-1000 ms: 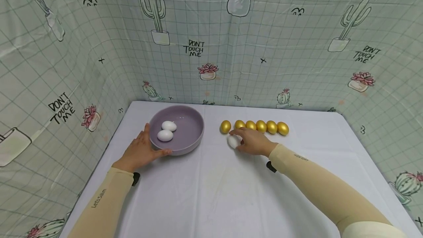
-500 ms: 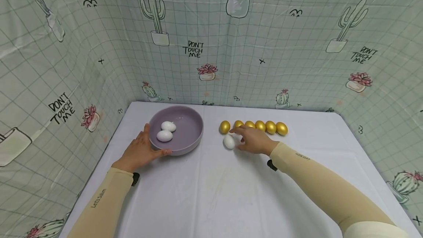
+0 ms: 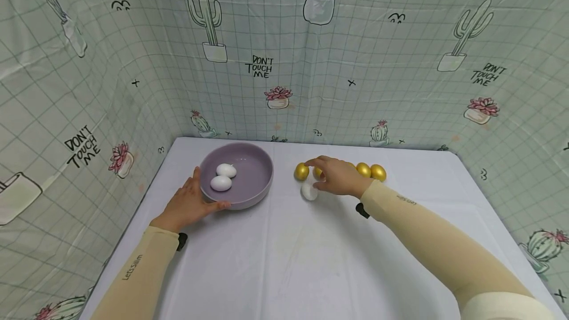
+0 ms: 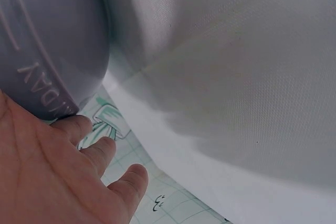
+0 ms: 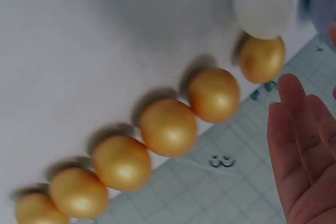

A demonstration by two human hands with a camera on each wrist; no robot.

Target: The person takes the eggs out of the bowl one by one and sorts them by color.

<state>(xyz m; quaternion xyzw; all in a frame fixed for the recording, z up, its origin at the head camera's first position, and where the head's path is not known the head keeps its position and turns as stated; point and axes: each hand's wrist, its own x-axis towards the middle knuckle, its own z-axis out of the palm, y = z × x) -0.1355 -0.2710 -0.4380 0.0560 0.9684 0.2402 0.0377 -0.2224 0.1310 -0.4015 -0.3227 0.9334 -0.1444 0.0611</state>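
Note:
My left hand (image 3: 186,201) rests against the left side of a round purple bowl (image 3: 260,181), thumb along its front and fingers spread beside it. In the left wrist view, the palm lies by the bowl's lettered outer wall (image 4: 58,51). Two white eggs (image 3: 221,183) lie inside the bowl. My right hand (image 3: 340,177) hovers over the table, thumb and fingers apart, just behind and right of a loose white egg (image 3: 307,192). Close behind that egg is a golden egg (image 3: 301,172). More golden eggs (image 5: 168,128) form a row, partly hidden by the right hand in the head view.
A white cloth covers the table (image 3: 284,265). Behind and at the sides hangs a grid-patterned curtain (image 3: 284,63) printed with cacti and lettering. The bowl stands near the table's back left corner, with the golden row at the back right.
My right hand shifted the white egg left, near the single golden egg, then released it and moved slightly up and back. The left hand stayed at the bowl.

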